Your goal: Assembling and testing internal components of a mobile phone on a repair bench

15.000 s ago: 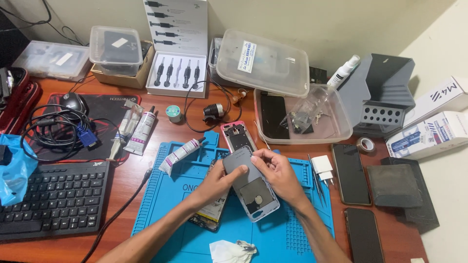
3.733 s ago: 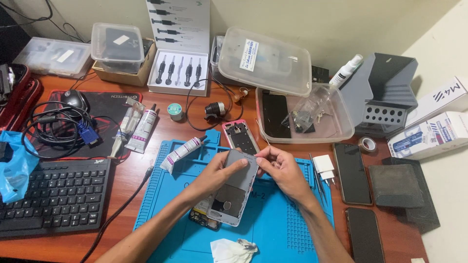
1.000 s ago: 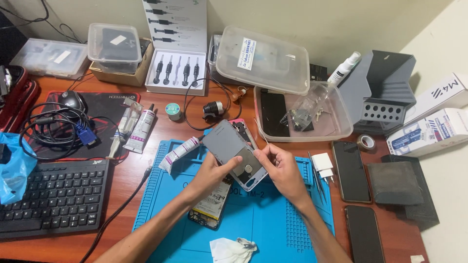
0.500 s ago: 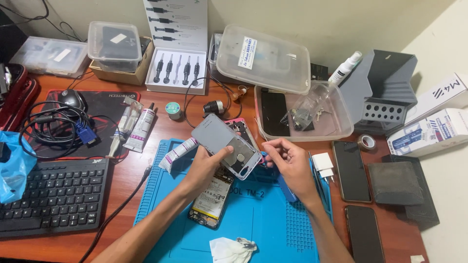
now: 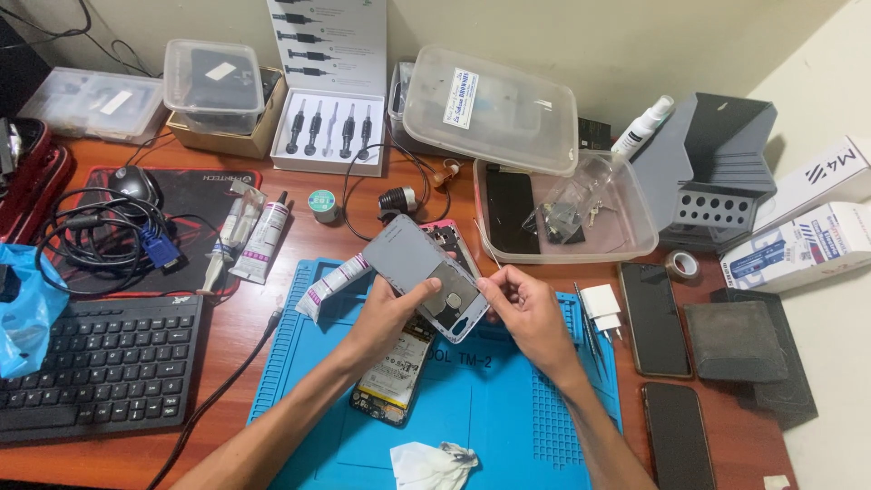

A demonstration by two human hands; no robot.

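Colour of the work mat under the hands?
Blue mat, ridged along its edges; the head view shows it.

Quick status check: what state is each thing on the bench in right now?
Grey phone back cover: lifted off the mat, held in left hand, right hand at its corner.
Opened phone: flat on blue mat, insides exposed.
Clear tub: open, lid leaning behind.
Screwdriver box: open.
Black phones: screens dark.

A black keyboard sits at lower left, a mouse and coiled cables above it. Top centre stands an open screwdriver case. A clear plastic tub sits right of centre, two dark phones below.
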